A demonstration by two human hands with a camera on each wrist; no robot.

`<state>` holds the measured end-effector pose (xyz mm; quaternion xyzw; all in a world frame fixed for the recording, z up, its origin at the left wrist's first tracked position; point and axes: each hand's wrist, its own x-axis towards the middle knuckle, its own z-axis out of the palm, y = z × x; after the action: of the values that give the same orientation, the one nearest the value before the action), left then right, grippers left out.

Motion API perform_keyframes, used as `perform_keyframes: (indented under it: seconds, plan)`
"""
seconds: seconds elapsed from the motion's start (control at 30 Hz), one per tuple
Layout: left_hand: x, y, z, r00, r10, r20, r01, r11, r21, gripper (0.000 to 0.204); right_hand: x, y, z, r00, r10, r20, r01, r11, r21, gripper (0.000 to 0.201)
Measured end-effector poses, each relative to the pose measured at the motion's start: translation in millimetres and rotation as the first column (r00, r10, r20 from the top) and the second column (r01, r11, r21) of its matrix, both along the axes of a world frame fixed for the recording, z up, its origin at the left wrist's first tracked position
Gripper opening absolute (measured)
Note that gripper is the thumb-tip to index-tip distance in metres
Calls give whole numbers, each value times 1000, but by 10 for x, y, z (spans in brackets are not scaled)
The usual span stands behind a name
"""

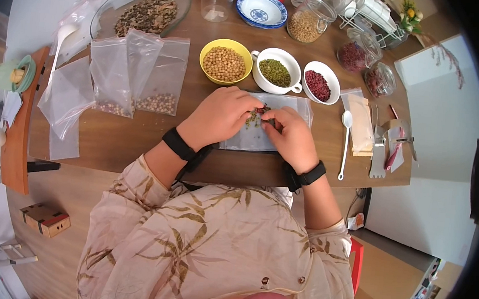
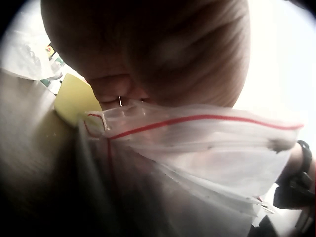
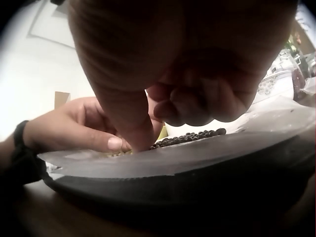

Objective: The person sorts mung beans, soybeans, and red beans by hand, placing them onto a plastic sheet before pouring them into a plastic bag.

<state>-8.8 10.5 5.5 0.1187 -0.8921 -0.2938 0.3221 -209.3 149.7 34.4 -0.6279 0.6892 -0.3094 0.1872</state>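
Between the hands a clear plastic bag (image 1: 252,139) lies flat, with green beans (image 1: 251,119) and darker red ones grouped near the fingertips. My left hand (image 1: 219,117) reaches in from the left, its thumb touching the bag in the right wrist view. From the other side my right hand (image 1: 292,136) comes down with bent fingers; its thumb meets the bag (image 3: 163,165) beside a row of dark beans (image 3: 190,138). A red-lined bag edge (image 2: 197,118) covers the left fingertips in the left wrist view. Whether either hand pinches anything is hidden.
Beyond the hands stand a yellow bowl (image 1: 223,81) of tan beans, a white bowl (image 1: 257,81) of green beans and another (image 1: 332,98) of red beans. Clear bags (image 1: 117,74) lie left; a white spoon (image 1: 344,151) and packets lie right. Glass jars (image 1: 308,32) stand behind.
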Motion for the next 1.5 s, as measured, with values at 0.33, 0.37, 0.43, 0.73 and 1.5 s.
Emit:
perform_keyframes:
  seconds: [0.33,0.37,0.43,0.73,1.5]
  plan:
    - [15,-1,29,1000,-3,13,3,1000,8,33,-110,-67,-201,944,-3,329,6,1000,-6,6]
    - [21,1,27,1000,2,14,-2,1000,10,33,-169,-54,-140,944,0,330,1,1000,-4,6]
    - [15,4,24,1000,-4,5,4,1000,13,32,-265,-21,61,290,-232,928,-21,968,249,11]
    - [-7,-6,10,1000,9,23,-9,1000,9,34,-66,-18,-28,960,-96,262,73,993,96,13]
    - [7,11,40,999,1,52,-5,997,83,49,-285,-65,127,102,-154,983,-48,986,159,12]
